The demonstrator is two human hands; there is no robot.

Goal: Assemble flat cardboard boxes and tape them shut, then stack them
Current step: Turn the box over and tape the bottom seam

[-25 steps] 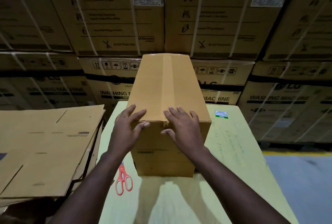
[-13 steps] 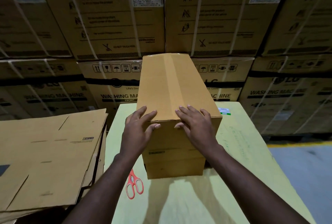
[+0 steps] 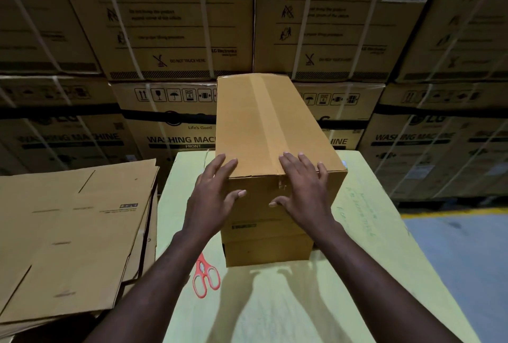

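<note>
A closed brown cardboard box (image 3: 269,133) stands on the pale yellow table (image 3: 275,307), with a strip of tape running down the middle of its top. It rests on a second, lower box (image 3: 266,252) whose front shows beneath it. My left hand (image 3: 214,194) lies with straight fingers against the near left corner, thumb on the front face. Over the near top edge, right of the tape, my right hand (image 3: 305,188) lies flat, thumb pressed on the front face.
A stack of flat cardboard sheets (image 3: 71,232) lies at the left of the table. Red-handled scissors (image 3: 204,276) lie on the table by my left forearm. Strapped washing-machine cartons (image 3: 178,26) form a wall behind. Grey floor (image 3: 461,254) shows at the right.
The box has turned slightly, its near end swinging to the right. My left hand has slid from the top onto the near left corner; my right hand stays on the near edge.
</note>
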